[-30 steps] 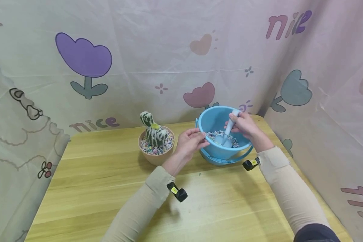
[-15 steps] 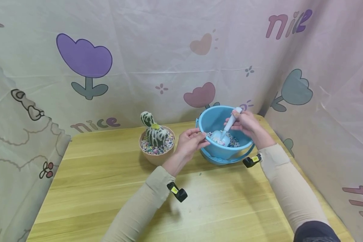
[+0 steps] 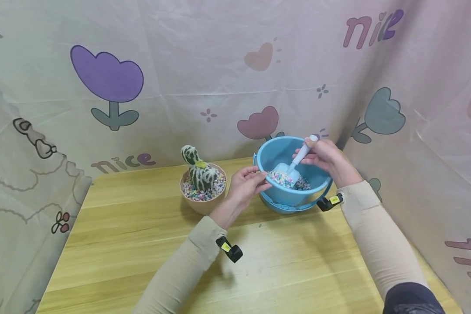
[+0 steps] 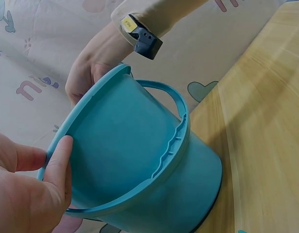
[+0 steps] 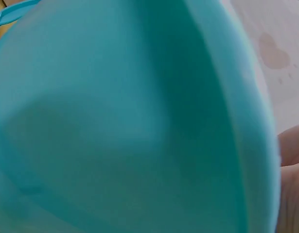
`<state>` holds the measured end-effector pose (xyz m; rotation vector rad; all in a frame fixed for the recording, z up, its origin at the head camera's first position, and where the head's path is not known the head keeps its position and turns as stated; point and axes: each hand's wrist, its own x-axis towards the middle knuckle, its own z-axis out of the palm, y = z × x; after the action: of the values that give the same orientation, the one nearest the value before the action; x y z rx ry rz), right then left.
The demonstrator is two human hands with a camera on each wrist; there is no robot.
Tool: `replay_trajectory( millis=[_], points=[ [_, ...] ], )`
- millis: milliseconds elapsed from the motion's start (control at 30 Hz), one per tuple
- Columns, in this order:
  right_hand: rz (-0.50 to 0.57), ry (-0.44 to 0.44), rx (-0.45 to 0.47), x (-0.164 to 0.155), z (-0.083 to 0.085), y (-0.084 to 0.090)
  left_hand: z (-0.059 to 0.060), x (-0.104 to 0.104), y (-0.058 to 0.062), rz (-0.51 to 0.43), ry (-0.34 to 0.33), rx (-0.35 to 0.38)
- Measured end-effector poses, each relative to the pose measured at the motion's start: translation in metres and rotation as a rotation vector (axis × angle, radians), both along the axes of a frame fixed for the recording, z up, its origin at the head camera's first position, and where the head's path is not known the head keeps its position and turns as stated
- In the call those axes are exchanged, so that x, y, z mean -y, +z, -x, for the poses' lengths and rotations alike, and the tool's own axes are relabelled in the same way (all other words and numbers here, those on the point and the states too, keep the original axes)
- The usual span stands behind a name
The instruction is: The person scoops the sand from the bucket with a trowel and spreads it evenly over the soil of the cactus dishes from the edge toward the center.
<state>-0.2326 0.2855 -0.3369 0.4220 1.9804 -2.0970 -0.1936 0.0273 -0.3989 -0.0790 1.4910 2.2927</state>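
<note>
Cactus pot stands just left of bucket (left hand between).

A light wooden table with pale yellow grain fills the near part of the scene. Pale cloth sheeting hangs behind it and closes in the left and right sides, creased and printed with cartoon motifs: a purple tulip at far left, a dusty pink tulip at the far middle, a grey-blue tulip on the right, and the word "nice" at top right. Light is soft and even
</note>
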Motion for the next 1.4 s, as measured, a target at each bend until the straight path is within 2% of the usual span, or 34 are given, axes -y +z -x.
replay_trajectory(
  millis=[233,600,1400],
  points=[
    [0.04,-0.05,0.013,-0.01,-0.004,0.005,0.0,-0.004,-0.001,-0.011,-0.017,-0.009],
    [0.242,-0.139,0.009,-0.014,-0.002,0.009,0.001,0.001,-0.002,-0.031,0.002,-0.01],
    [0.451,-0.218,0.018,-0.015,-0.002,0.007,-0.001,0.004,-0.005,-0.055,-0.011,0.01]
  ],
)
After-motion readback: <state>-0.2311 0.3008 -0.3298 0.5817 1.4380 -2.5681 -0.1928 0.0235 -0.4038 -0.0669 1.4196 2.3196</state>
